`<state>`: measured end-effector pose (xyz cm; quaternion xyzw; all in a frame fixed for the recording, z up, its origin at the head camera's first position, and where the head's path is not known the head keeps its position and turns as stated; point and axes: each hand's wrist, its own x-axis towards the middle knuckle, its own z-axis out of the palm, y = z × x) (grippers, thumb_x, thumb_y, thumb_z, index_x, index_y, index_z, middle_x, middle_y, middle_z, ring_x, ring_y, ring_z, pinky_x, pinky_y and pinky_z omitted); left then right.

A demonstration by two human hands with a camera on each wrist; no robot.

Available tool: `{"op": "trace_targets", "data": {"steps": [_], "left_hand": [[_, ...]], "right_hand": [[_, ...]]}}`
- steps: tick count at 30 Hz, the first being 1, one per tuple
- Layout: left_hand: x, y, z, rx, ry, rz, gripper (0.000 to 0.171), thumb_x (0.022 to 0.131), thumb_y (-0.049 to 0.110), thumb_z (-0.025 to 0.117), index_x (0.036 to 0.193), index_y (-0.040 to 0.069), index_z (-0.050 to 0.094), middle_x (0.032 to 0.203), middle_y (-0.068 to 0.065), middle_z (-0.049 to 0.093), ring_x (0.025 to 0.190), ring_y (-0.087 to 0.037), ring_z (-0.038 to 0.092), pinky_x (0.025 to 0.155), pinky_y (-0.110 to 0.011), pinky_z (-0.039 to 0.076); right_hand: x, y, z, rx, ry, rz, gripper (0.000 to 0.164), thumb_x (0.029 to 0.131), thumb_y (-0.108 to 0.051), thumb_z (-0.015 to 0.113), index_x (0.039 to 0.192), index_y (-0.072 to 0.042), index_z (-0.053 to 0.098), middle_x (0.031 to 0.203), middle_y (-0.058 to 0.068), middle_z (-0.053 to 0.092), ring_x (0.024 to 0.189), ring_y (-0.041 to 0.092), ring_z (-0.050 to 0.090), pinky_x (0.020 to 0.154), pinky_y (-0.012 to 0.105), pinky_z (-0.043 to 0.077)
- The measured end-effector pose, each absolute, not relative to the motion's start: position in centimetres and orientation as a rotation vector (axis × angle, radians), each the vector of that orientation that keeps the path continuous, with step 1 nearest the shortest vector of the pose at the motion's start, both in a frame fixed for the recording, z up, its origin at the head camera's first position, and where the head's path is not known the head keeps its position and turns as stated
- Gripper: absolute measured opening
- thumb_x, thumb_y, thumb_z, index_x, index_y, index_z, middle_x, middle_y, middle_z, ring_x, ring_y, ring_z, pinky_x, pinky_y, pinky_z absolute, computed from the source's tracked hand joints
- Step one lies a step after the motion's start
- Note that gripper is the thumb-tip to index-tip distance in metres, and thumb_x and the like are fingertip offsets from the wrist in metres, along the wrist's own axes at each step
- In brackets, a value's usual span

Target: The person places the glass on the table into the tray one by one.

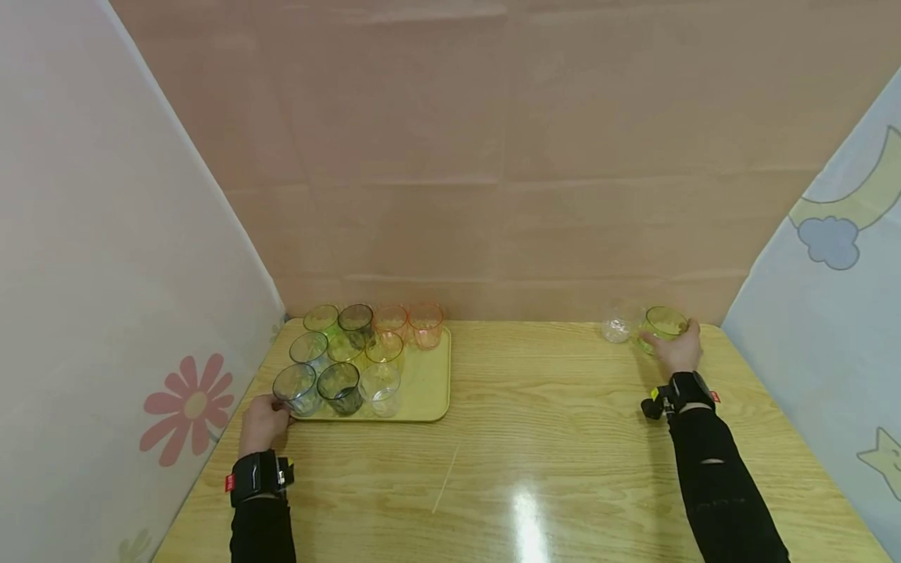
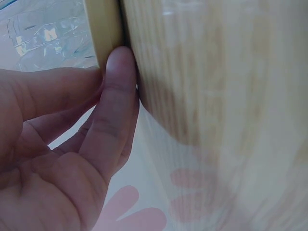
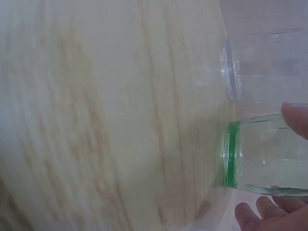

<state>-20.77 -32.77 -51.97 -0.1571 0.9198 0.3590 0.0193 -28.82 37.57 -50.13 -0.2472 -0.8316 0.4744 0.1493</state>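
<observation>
At the left of the table, my left hand (image 1: 263, 428) pinches the near left corner of a yellow tray (image 1: 428, 387). Its thumb and fingers meet on the tray's rim (image 2: 107, 29) in the left wrist view. Several see-through tumblers stand upright in rows on the tray, among them a bluish tumbler (image 1: 296, 389) nearest that hand, a dark grey tumbler (image 1: 341, 389) and an orange tumbler (image 1: 426, 324). Far to the right, my right hand (image 1: 681, 353) holds a green tumbler (image 3: 264, 154), thumb on one side and fingers on the other. Close beside it stands a clear tumbler (image 3: 269, 67).
Both tumblers at the right are near the back edge of the wooden table (image 1: 535, 407). A brown sheet (image 1: 507, 172) hangs behind the table. White patterned panels (image 1: 105, 258) flank it on the left and right.
</observation>
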Motion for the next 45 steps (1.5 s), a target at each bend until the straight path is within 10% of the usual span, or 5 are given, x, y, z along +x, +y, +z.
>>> {"op": "trace_targets", "data": {"steps": [25, 34, 45], "left_hand": [[-20.6, -32.8, -51.8, -0.467, 2.865, 1.127, 0.024, 0.091, 0.005, 0.050, 0.102, -0.012, 0.064, 0.083, -0.019, 0.068, 0.076, -0.029, 0.060, 0.059, -0.029, 0.041], [-20.7, -32.8, -51.8, -0.478, 2.852, 1.123, 0.024, 0.093, 0.006, 0.050, 0.103, -0.012, 0.063, 0.082, -0.018, 0.068, 0.076, -0.028, 0.061, 0.058, -0.029, 0.040], [-20.7, -32.8, -52.0, -0.484, 2.848, 1.121, 0.026, 0.093, 0.007, 0.050, 0.105, -0.012, 0.063, 0.084, -0.019, 0.068, 0.077, -0.028, 0.061, 0.059, -0.029, 0.041]], "right_hand": [[-28.2, 37.5, -50.7, -0.816, -2.153, 1.588, 0.091, 0.086, -0.044, 0.071, 0.153, -0.018, 0.016, 0.149, 0.013, 0.031, 0.135, 0.032, 0.034, 0.107, 0.043, 0.036], [-27.8, 37.5, -50.6, -0.734, -2.082, 1.566, 0.087, 0.081, -0.050, 0.073, 0.149, -0.023, 0.026, 0.122, -0.002, 0.034, 0.095, 0.011, 0.039, 0.081, 0.043, 0.038], [-28.1, 36.8, -49.6, -0.557, -1.918, 1.828, 0.086, 0.082, -0.036, 0.077, 0.149, -0.025, 0.024, 0.141, -0.003, 0.033, 0.127, 0.019, 0.045, 0.105, 0.038, 0.041]]}}
